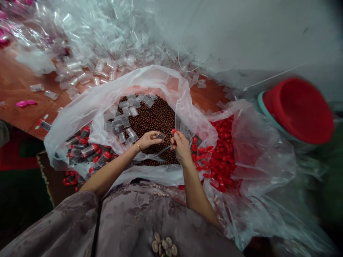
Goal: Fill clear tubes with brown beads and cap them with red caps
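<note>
Brown beads fill an open white plastic bag, with several clear containers lying on them. My left hand, a bracelet at its wrist, is above the beads, its fingers closed on a small clear container. Just to its right, my right hand pinches a red cap between thumb and fingertips. The cap and the container are apart. Loose red caps fill a clear bag at the right. Containers with red caps lie in plastic at the left.
Many clear containers are heaped along the wall at the back of the red-orange table. Pink pieces lie at the left. Red basins stand at the right, beside crumpled clear plastic.
</note>
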Available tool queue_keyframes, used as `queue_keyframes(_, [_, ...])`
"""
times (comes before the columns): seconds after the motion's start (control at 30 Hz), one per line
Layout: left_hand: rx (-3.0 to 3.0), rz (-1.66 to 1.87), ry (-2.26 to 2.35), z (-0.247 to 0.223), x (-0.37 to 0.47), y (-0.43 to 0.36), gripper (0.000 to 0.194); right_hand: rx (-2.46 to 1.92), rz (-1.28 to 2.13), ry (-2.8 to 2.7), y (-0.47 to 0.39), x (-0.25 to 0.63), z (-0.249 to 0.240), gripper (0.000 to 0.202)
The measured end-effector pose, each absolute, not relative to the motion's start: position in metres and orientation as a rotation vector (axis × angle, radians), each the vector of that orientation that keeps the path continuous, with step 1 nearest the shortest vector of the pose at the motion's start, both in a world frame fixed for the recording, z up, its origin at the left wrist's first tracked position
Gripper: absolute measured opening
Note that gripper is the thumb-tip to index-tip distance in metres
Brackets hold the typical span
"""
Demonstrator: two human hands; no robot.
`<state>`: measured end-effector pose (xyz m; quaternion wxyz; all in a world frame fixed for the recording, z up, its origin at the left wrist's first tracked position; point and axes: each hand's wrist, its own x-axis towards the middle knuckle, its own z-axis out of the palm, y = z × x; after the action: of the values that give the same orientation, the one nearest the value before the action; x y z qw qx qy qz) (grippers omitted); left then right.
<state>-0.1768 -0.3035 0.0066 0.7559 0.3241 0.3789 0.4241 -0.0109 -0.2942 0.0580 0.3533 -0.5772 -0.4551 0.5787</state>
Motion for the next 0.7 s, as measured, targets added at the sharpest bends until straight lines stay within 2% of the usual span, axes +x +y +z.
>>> queue_keyframes(0.2, [0.908,0.878,0.778,0.028,-0.175,-0.306,0.046,-1.450,1.590,-1.153,-0.312,-0.015,0.070,0.037])
queue_keyframes(0.5, [1.124,0.806,0.785,0.050,-0.170,-0.324,0.043,-1.496,1.239,-1.762,-0.327,-0.002,0.079,0.045])
queue_keyframes(0.7, [1.129,0.865,0.841,0.062,-0.164,-0.331,0.043,-1.519,1.233,-1.599,-0.336,-0.002,0.087,0.040])
